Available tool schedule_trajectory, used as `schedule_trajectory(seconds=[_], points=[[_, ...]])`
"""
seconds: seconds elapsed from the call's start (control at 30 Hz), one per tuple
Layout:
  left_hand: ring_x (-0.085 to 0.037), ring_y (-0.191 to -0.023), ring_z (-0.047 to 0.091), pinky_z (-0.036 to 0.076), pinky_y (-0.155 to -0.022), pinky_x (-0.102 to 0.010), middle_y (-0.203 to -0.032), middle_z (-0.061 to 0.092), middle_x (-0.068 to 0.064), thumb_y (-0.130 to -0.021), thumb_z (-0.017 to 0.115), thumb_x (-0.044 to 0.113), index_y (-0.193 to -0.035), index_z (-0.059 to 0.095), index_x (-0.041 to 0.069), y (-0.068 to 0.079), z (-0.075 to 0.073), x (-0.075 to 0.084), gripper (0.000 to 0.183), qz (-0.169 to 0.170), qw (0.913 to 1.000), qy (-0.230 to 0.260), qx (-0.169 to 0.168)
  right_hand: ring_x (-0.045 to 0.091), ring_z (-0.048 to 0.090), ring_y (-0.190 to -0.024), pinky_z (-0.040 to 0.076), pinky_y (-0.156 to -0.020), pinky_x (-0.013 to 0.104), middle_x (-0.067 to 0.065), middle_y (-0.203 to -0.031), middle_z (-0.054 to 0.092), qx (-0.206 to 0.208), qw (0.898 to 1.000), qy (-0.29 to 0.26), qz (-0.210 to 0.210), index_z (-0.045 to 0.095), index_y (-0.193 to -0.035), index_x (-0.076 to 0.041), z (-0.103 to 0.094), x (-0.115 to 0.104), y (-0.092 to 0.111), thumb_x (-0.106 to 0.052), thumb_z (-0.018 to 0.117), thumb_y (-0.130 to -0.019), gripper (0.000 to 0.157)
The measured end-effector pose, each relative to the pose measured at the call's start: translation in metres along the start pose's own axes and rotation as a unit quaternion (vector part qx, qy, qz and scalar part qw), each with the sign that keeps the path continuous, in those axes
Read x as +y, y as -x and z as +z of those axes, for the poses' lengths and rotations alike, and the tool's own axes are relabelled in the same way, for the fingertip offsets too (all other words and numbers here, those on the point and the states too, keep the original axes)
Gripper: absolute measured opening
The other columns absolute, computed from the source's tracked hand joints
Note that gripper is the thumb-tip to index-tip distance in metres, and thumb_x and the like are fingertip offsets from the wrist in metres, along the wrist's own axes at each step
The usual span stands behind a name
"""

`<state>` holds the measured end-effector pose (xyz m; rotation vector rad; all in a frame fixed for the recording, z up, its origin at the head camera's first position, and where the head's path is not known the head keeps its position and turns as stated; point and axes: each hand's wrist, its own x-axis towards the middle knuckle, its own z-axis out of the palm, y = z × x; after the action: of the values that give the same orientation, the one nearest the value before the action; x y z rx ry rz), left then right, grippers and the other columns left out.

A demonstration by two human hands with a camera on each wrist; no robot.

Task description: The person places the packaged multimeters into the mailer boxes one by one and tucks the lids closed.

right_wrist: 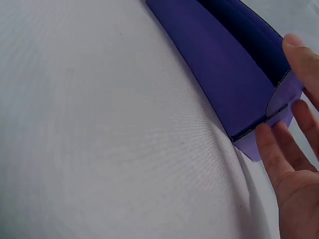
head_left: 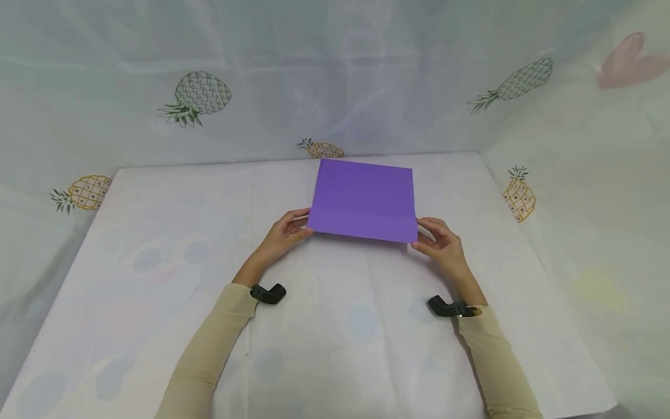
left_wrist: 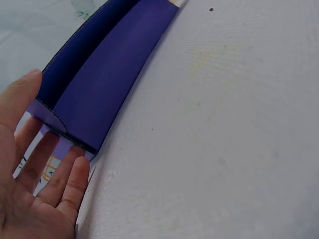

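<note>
A purple cardboard box (head_left: 363,198) sits on the white-covered table near its far side, its broad lid uppermost. In both wrist views the lid's front edge stands raised, leaving a dark gap above the front wall (left_wrist: 107,79). My left hand (head_left: 282,237) holds the lid's front left corner, thumb at the front edge and fingers along the side. At the front right corner, my right hand (head_left: 442,244) holds the lid in much the same way. A curved side flap (right_wrist: 281,97) of the lid shows beside the right fingers. The box's inside is too dark to make out.
A white cloth (head_left: 335,349) covers the table. Behind it and at the sides hang pale sheets (head_left: 366,75) printed with pineapples. Dark straps with small cameras (head_left: 269,294) sit on both wrists. The table's far edge runs just behind the box.
</note>
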<state>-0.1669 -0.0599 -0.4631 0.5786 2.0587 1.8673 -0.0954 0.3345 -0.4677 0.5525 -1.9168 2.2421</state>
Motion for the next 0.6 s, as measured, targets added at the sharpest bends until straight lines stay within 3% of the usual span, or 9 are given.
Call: schedule_trajectory(seconds=[0.37, 0.6], points=[[-0.038, -0.126, 0.049, 0.039, -0.107, -0.046, -0.149, 0.041, -0.018, -0.095, 0.062, 0.004, -0.148, 0.036, 0.006, -0.001, 0.001, 0.000, 0.060, -0.024, 0.9997, -0.006, -0.001, 0.015, 0.044, -0.132, 0.041, -0.106, 0.027, 0.003, -0.139, 0.048, -0.001, 0.998, 0.015, 0.054, 0.040, -0.138, 0.010, 0.001, 0.001, 0.002, 0.024, 0.065, -0.078, 0.067], [-0.039, -0.129, 0.046, 0.042, -0.104, -0.041, -0.151, 0.038, -0.021, -0.094, 0.061, 0.002, -0.148, 0.034, 0.000, 0.006, 0.006, 0.027, 0.060, -0.017, 0.9998, -0.011, -0.010, 0.016, 0.039, -0.135, 0.037, -0.108, 0.025, 0.006, -0.146, 0.040, -0.018, 0.997, 0.010, 0.074, 0.035, -0.144, 0.006, 0.000, -0.001, 0.001, 0.023, 0.063, -0.080, 0.072]])
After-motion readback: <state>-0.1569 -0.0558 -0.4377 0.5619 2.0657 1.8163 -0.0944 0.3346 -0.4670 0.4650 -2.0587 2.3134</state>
